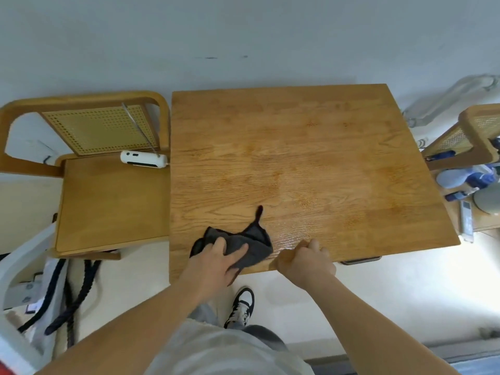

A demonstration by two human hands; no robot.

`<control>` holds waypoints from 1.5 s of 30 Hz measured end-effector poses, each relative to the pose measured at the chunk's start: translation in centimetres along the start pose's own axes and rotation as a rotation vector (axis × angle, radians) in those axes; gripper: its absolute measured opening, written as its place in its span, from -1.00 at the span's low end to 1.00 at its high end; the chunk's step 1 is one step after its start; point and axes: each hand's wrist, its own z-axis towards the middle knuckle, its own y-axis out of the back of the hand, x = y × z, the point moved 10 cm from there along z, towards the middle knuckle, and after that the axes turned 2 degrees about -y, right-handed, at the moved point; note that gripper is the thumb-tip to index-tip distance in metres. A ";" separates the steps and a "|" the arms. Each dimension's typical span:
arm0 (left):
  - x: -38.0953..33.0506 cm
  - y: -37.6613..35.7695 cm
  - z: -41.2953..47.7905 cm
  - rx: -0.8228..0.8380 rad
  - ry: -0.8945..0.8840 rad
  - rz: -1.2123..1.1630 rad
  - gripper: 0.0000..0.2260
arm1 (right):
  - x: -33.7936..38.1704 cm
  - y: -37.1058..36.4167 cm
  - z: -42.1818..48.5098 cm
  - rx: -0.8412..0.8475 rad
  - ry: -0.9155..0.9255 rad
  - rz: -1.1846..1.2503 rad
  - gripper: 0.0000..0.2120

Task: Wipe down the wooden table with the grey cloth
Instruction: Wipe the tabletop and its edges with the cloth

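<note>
Grey cloth (255, 250) lies bunched at the 7 o'clock edge of the wooden table (311, 158), long axis roughly 9 to 3, one tail pointing to 12. My left hand (216, 262) grips it, fingers curled in, thumb laid across. My right hand (305, 259), a fist with nothing visible in it, rests at the cloth's 3 o'clock. Most tabletop lies toward 12 and 2, so I judge the left hand sweeps there.

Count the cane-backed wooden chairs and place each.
2. The left chair stands beside the table's left edge; the right chair at its right edge, cut off by the frame.
</note>
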 end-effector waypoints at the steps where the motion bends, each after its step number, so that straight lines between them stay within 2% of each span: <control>1: 1.6 0.7 0.3 -0.027 -0.029 0.034 -0.47 | 0.4 0.9 0.0 -0.003 0.003 -0.052 -0.43; 2: 3.8 1.9 0.7 -0.080 0.012 0.048 -0.48 | 0.9 1.9 0.0 -0.014 0.015 -0.106 -0.53; 4: 9.2 4.7 1.3 -0.211 0.272 0.002 -0.49 | 2.8 4.1 -0.2 -0.066 0.088 -0.146 -0.61; 6: 11.9 5.5 0.8 -0.268 0.542 -0.127 -0.47 | 5.5 5.1 -0.4 -0.109 0.222 -0.060 -0.61; 7: 11.5 5.3 0.7 -0.260 0.597 -0.160 -0.46 | 6.9 5.3 -0.6 -0.124 0.292 0.003 -0.61; 9: 8.2 4.1 0.5 -0.220 0.510 -0.154 -0.43 | 9.4 5.3 -1.2 -0.152 0.382 0.050 -0.60; 11: 4.6 2.5 0.2 -0.095 0.268 -0.096 -0.42 | 11.1 4.8 -1.3 -0.191 0.400 0.030 -0.60; 13: 5.1 2.5 1.0 -0.026 0.095 -0.019 -0.43 | 12.1 4.6 -1.0 -0.217 0.366 0.005 -0.54; 15: 8.5 4.6 3.1 -0.059 0.109 0.042 -0.44 | 12.3 4.8 -0.3 -0.227 0.309 -0.011 -0.43; 18: 14.0 8.1 7.1 -0.162 0.354 -0.003 -0.45 | 12.9 4.9 0.9 -0.235 0.266 0.002 -0.29; 19: 14.6 8.7 8.2 -0.180 0.418 -0.031 -0.45 | 13.1 4.9 1.2 -0.239 0.253 -0.003 -0.25; 21: 13.3 8.8 9.2 -0.182 0.436 -0.053 -0.44 | 13.5 4.9 1.7 -0.244 0.219 -0.027 -0.16; 23: 10.0 7.8 8.7 -0.133 0.282 -0.018 -0.43 | 14.0 4.9 1.9 -0.251 0.197 -0.067 -0.13; 25: 7.0 6.4 7.5 -0.011 0.009 0.035 -0.43 | 14.1 4.8 2.0 -0.260 0.183 -0.092 -0.16; 27: 7.2 6.7 8.2 0.069 -0.162 0.082 -0.43 | 13.8 4.7 2.0 -0.264 0.161 -0.071 -0.20; 29: 9.7 8.6 10.7 0.060 -0.164 0.116 -0.45 | 13.5 4.5 2.2 -0.249 0.132 -0.014 -0.12; 33: 15.0 12.1 16.0 -0.081 0.177 0.006 -0.46 | 13.1 4.3 2.5 -0.259 0.056 0.106 -0.06; 35: 13.5 11.9 15.7 -0.095 0.219 0.030 -0.45 | 13.0 4.0 2.2 -0.250 0.029 0.154 -0.07; 36: 11.9 11.2 14.8 -0.075 0.166 0.043 -0.44 | 12.9 4.1 2.1 -0.249 0.022 0.166 -0.08; 38: 8.0 9.1 12.3 0.028 -0.086 0.082 -0.43 | 12.7 4.2 1.8 -0.248 0.008 0.189 -0.13; 40: 6.1 7.5 10.7 0.153 -0.357 0.149 -0.44 | 12.7 4.2 1.7 -0.235 -0.001 0.203 -0.30; 41: 6.3 7.5 11.3 0.202 -0.434 0.184 -0.45 | 12.8 4.3 1.6 -0.227 -0.007 0.207 -0.35; 43: 7.4 8.6 14.1 0.221 -0.461 0.268 -0.47 | 12.9 4.4 1.7 -0.220 -0.006 0.208 -0.26; 45: 9.2 10.8 17.8 0.136 -0.286 0.237 -0.47 | 12.8 4.5 1.9 -0.214 0.006 0.194 -0.09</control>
